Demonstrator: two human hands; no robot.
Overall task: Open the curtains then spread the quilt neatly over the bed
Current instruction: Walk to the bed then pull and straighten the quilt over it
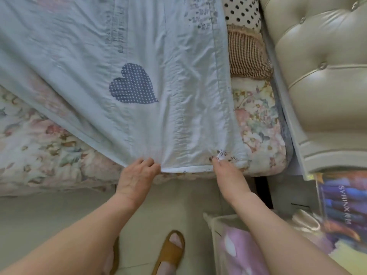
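Observation:
A pale blue quilt [83, 62] with a dotted navy heart patch [133, 85] lies across the bed, its near corner drawn toward the bed's side edge. My left hand [137, 175] grips the quilt's hem on the left of that corner. My right hand [228, 175] pinches the hem on the right, beside a small floral trim. The hem stretches taut between both hands. Under the quilt shows the floral bedsheet [39, 151]. No curtains are in view.
A tufted cream headboard [321, 66] stands at the right. Pillows, one polka-dot [243, 10] and one brown check [248, 54], lie against it. A basket with pink fabric [238, 249] and a colourful box [345, 205] sit at lower right. My sandalled feet [170, 253] stand on tiled floor.

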